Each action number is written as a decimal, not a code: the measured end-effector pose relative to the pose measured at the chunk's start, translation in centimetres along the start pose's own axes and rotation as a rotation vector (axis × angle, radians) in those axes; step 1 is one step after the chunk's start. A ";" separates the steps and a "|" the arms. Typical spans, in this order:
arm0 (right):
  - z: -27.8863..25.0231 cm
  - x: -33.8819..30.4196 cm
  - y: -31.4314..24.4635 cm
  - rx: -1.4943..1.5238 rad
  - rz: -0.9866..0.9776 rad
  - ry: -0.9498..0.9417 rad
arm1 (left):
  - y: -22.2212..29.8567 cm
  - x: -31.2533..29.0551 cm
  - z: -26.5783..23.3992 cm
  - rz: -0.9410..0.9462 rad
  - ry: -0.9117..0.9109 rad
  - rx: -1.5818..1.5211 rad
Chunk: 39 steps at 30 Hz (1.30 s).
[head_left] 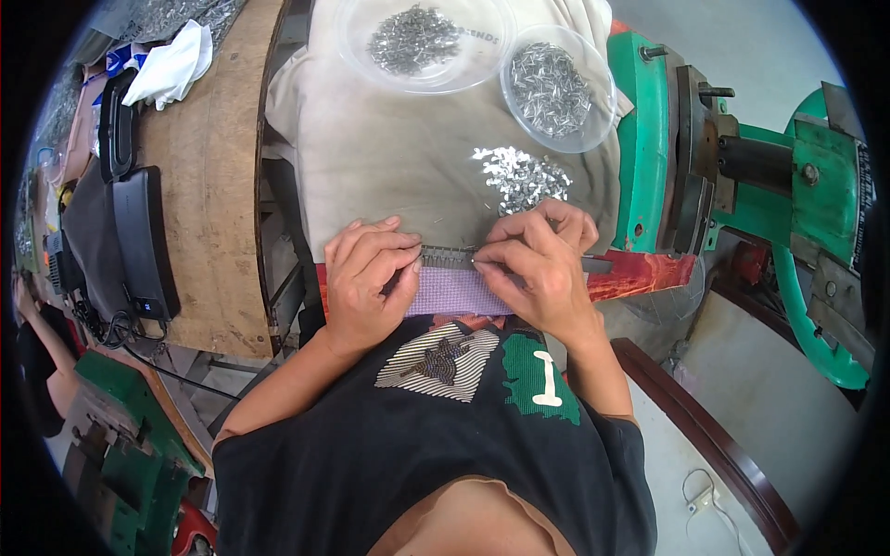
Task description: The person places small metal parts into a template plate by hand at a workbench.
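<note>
A narrow dark metal strip (449,257) with a row of slots or small pins lies across the near edge of the cloth-covered work surface. My left hand (369,278) grips its left end between thumb and fingertips. At the strip's right part, the thumb and forefinger of my right hand (540,267) are pinched together; whatever small piece is between them is too small to make out. Just beyond my right hand lies a loose heap of small shiny metal pieces (527,181). A lilac checked cloth (454,295) shows below the strip.
Beyond the heap stand a clear round bowl (547,134) and a wider clear bowl (371,76), each holding small metal parts. A green machine (642,139) borders the right side. On the left is a wooden table (215,185) with a black box (146,243). Another person's arm (46,338) shows far left.
</note>
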State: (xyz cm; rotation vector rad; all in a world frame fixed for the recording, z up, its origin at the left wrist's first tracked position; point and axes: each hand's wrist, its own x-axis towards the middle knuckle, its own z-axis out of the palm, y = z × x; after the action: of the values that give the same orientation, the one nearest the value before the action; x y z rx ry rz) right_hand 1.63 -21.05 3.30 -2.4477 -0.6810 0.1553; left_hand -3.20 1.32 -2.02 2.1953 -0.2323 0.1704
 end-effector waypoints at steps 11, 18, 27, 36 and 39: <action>1.0 -1.0 -1.6 -0.231 -0.048 0.149 | 0.0 0.1 0.0 0.030 0.015 0.028; 2.5 -2.6 -2.9 -0.242 -0.033 0.155 | 0.1 0.1 0.0 0.035 0.015 0.022; 4.5 -3.2 -3.6 -0.331 -0.024 0.216 | 0.2 0.0 0.0 0.026 0.009 0.014; 0.3 -4.2 -1.3 0.165 0.162 0.347 | -0.1 0.0 0.3 0.059 0.030 0.018; -0.5 -5.5 0.3 0.473 0.484 0.421 | 0.0 -0.1 0.3 0.050 0.028 0.024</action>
State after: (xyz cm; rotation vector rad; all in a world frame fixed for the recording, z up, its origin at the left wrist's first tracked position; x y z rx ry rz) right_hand -2.85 -24.35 3.30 -2.0414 0.1301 -0.0154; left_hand -3.27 1.13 -2.22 2.2105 -0.2710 0.2333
